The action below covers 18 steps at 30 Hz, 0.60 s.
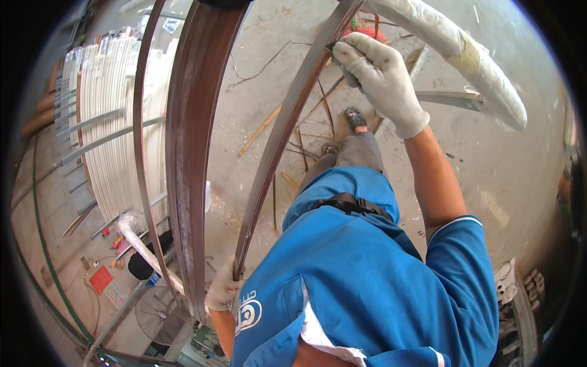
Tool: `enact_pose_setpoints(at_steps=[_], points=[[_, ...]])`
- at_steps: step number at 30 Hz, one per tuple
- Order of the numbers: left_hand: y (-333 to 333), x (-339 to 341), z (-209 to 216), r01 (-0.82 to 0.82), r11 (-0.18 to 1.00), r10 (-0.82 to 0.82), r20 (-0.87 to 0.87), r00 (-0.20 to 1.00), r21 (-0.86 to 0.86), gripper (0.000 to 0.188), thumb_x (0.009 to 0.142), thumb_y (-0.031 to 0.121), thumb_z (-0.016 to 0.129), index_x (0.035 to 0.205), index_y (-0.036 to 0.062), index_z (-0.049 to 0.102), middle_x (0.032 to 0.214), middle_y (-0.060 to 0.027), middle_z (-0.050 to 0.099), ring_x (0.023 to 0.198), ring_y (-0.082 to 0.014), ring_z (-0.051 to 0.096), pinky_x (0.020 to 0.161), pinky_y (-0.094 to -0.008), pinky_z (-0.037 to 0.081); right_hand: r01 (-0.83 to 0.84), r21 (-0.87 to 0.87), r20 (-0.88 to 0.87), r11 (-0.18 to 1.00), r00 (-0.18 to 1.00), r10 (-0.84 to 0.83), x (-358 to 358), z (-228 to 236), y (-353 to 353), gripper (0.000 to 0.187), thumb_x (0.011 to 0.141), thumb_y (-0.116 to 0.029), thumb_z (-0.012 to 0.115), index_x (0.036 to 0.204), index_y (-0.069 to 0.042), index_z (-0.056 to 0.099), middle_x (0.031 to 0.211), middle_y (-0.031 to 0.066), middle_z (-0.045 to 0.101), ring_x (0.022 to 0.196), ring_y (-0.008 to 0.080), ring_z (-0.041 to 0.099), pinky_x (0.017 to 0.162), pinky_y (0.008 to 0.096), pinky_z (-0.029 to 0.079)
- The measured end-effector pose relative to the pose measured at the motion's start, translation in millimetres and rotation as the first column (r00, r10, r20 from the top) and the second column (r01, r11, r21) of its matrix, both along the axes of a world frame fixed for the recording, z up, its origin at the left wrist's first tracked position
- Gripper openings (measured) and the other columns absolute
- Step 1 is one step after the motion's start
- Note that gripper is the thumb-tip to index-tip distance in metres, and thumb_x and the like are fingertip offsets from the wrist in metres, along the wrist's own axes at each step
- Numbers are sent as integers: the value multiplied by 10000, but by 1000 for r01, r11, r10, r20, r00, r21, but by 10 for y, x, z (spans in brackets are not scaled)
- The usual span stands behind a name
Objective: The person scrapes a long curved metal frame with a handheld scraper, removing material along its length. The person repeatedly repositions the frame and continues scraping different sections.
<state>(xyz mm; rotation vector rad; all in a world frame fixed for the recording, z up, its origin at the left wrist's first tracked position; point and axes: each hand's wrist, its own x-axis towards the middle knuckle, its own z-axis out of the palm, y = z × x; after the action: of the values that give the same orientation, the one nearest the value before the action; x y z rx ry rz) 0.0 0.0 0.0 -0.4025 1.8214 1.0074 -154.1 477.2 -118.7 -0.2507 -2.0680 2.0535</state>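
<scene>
A long brown profile strip [287,125] slants from the top middle of the head view down to my left side. My left hand [221,289], in a whitish work glove, is closed round its lower end, with the fingers partly hidden behind the strip. My right hand [382,79], gloved likewise, is closed at the strip's upper part. Between its thumb and fingers shows a small dark object [332,46], touching the strip's edge; its kind cannot be made out. Left of the strip stand a wide brown profile [199,134] and a thin brown strip [139,122].
White lengths of profile [110,122] are stacked on a metal rack at the left. A plastic-wrapped bundle [465,55] lies at the upper right. Brown offcuts [260,129] litter the floor by my feet. A round fan [160,313] is at the lower left.
</scene>
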Motion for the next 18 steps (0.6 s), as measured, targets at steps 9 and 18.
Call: enact_pose_setpoints(at_steps=[9, 18], points=[[72, -60, 42, 71, 992, -71, 3, 997, -105, 457, 733, 51, 817, 1109, 44, 557, 878, 34, 443, 793, -92, 424, 688, -235, 378, -160, 146, 2, 976, 987, 161, 142, 108, -108, 240, 1016, -188, 635, 1117, 21, 693, 883, 57, 717, 739, 106, 633, 693, 290, 540], [112, -71, 20, 157, 970, -169, -54, 984, -186, 424, 726, 46, 805, 1057, 48, 540, 817, 23, 418, 749, -124, 396, 651, -269, 363, 68, -32, 34, 997, 997, -66, 93, 23, 48, 241, 1038, -210, 607, 1158, -16, 687, 795, -21, 623, 679, 31, 546, 595, 204, 444]])
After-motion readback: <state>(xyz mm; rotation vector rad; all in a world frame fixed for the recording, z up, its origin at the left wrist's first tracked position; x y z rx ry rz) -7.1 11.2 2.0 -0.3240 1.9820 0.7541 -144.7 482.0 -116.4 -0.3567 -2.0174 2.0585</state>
